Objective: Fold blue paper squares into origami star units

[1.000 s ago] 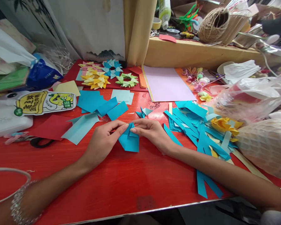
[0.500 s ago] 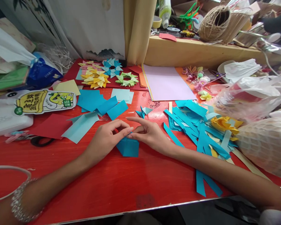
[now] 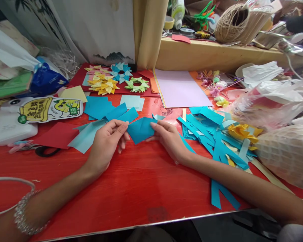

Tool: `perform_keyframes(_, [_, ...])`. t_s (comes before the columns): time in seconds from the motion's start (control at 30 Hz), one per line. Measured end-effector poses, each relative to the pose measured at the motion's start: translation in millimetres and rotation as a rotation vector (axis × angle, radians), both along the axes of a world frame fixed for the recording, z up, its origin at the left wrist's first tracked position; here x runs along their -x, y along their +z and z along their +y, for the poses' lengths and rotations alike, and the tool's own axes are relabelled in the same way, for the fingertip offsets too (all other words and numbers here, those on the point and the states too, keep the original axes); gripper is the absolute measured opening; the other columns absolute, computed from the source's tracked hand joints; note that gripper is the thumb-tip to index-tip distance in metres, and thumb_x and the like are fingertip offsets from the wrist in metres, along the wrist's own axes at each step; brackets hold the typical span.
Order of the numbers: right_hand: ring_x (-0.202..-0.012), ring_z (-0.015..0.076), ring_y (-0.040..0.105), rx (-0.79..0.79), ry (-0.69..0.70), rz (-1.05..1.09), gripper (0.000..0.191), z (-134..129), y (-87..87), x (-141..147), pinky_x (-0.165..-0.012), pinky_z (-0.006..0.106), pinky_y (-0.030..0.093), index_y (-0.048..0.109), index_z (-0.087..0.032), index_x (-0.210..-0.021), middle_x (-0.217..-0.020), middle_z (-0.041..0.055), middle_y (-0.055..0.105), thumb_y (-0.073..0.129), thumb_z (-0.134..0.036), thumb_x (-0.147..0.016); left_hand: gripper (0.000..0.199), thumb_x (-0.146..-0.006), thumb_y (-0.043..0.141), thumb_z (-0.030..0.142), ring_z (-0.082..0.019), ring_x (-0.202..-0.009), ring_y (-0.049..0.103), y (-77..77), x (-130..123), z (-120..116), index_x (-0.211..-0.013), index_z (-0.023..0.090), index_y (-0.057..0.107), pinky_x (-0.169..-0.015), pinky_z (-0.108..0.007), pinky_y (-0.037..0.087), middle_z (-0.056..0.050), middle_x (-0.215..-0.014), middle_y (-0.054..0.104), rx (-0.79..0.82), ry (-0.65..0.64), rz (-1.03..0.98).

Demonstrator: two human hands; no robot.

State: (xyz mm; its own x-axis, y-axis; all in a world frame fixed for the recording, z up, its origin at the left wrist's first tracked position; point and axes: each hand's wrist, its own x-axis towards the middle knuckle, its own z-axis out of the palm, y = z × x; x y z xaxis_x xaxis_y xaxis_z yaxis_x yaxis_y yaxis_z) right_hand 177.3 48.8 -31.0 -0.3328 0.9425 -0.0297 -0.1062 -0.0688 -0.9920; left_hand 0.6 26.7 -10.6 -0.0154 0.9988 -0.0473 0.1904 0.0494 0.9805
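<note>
A blue piece of folded paper [image 3: 141,130] is held up between both hands, a little above the red table [image 3: 131,191]. My left hand [image 3: 111,134] pinches its left corner between thumb and fingers. On the opposite corner, my right hand [image 3: 166,136] is closed in a pinch. A crease runs near the paper's top, and its lower edge comes to a blunt point. Just behind it lie blue paper squares [image 3: 97,107] and a pale blue folded sheet [image 3: 86,136]. A small folded blue piece [image 3: 158,117] shows partly behind my right hand.
Paper star rings [image 3: 121,72] lie at the back beside a lilac sheet stack [image 3: 181,89]. Blue paper strips [image 3: 212,134] are heaped at the right, near plastic bags [image 3: 272,101]. At the left are scissors [image 3: 46,151], red paper [image 3: 58,134] and a snack pouch [image 3: 50,109].
The blue paper has come up off the table and turned, now spread between both hands. My hands have moved apart, each to one corner.
</note>
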Motion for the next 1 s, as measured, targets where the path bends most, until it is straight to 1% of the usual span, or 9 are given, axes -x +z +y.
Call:
perform_keyframes(0.1, [-0.072,0.0127,0.06,0.029,0.031,0.087,0.025,-1.3,2.2,1.6,-0.071,0.028,0.051,0.057,-0.019,-0.085,-0.08,-0.0004,0.06,0.059,-0.044,-0.08,0.023,-0.084,0.054,0.041,-0.008,-0.045,0.049,-0.8,-1.3,-0.1,-0.076,0.019,0.052,-0.036,-0.019,0.037,0.002,-0.066,0.059,0.005,0.012,-0.094])
perform_keyframes(0.17, [-0.078,0.0138,0.061,-0.009,0.101,0.033,0.027,-2.5,3.8,2.2,-0.075,0.028,0.051,0.059,-0.019,-0.09,-0.087,0.0013,0.063,0.066,-0.04,-0.075,0.024,-0.084,0.053,0.042,-0.009,-0.047,0.054,-1.7,-2.5,-0.9,-0.079,0.018,0.052,-0.037,-0.019,0.04,0.0,-0.072,0.063,0.024,-0.019,-0.11])
perform_keyframes(0.23, [-0.075,0.0131,0.06,-0.051,0.109,-0.041,0.022,-2.7,3.8,1.9,-0.073,0.028,0.05,0.06,-0.017,-0.082,-0.083,0.0018,0.064,0.066,-0.037,-0.075,0.026,-0.085,0.051,0.044,-0.01,-0.048,0.057,-2.2,-4.0,-2.0,-0.081,0.018,0.052,-0.039,-0.021,0.044,-0.001,-0.075,0.066,0.061,-0.071,-0.087])
perform_keyframes(0.33, [-0.065,0.0113,0.058,-0.052,0.095,-0.072,0.022,-0.8,0.7,0.2,-0.065,0.026,0.049,0.057,-0.017,-0.073,-0.071,0.0007,0.062,0.06,-0.037,-0.079,0.026,-0.085,0.051,0.045,-0.01,-0.047,0.056,-1.3,-5.4,-3.9,-0.084,0.019,0.054,-0.044,-0.022,0.046,0.002,-0.064,0.062,0.062,-0.114,0.031])
perform_keyframes(0.43, [-0.059,0.0109,0.058,-0.029,0.115,-0.068,0.02,1.5,-2.1,-0.9,-0.059,0.025,0.048,0.057,-0.017,-0.076,-0.068,0.0002,0.062,0.061,-0.037,-0.079,0.023,-0.085,0.053,0.043,-0.01,-0.049,0.055,-0.1,-5.4,-4.6,-0.087,0.02,0.056,-0.047,-0.021,0.047,0.005,-0.058,0.057,0.035,-0.141,0.1])
perform_keyframes(0.6, [-0.069,0.0111,0.056,-0.03,0.065,0.028,0.022,2.2,0.5,-0.4,-0.061,0.024,0.048,0.055,-0.018,-0.084,-0.078,0.0001,0.061,0.062,-0.038,-0.078,0.021,-0.083,0.056,0.039,-0.009,-0.047,0.054,-2.6,-4.9,-3.4,-0.078,0.019,0.052,-0.046,-0.022,0.045,0.004,-0.062,0.059,0.104,-0.194,0.069])
perform_keyframes(0.67, [-0.072,0.012,0.055,-0.039,0.054,-0.005,0.024,1.3,1.4,-0.4,-0.064,0.025,0.048,0.054,-0.019,-0.086,-0.08,0.0003,0.06,0.061,-0.041,-0.078,0.022,-0.083,0.056,0.038,-0.01,-0.046,0.054,-3.7,-5.2,-3.5,-0.075,0.018,0.05,-0.046,-0.022,0.045,0.004,-0.06,0.059,0.127,-0.214,0.06])
perform_keyframes(0.87, [-0.065,0.0104,0.047,-0.087,0.073,-0.128,0.02,-0.7,-2.9,-1.9,-0.062,0.025,0.042,0.051,-0.018,-0.079,-0.073,-0.0015,0.051,0.06,-0.035,-0.08,0.024,-0.084,0.052,0.042,-0.01,-0.049,0.055,-3.3,-5.1,-5.6,-0.078,0.019,0.053,-0.048,-0.022,0.045,0.005,-0.058,0.056,0.142,-0.29,0.09])
perform_keyframes(1.0, [-0.063,0.0091,0.046,-0.102,0.069,-0.137,0.02,-0.9,-2.8,-2.2,-0.058,0.024,0.04,0.051,-0.017,-0.078,-0.071,-0.0022,0.05,0.059,-0.035,-0.08,0.024,-0.08,0.059,0.041,-0.009,-0.051,0.054,-3.0,-5.1,-6.0,-0.076,0.019,0.053,-0.05,-0.021,0.044,0.005,-0.06,0.056,0.137,-0.322,0.127])
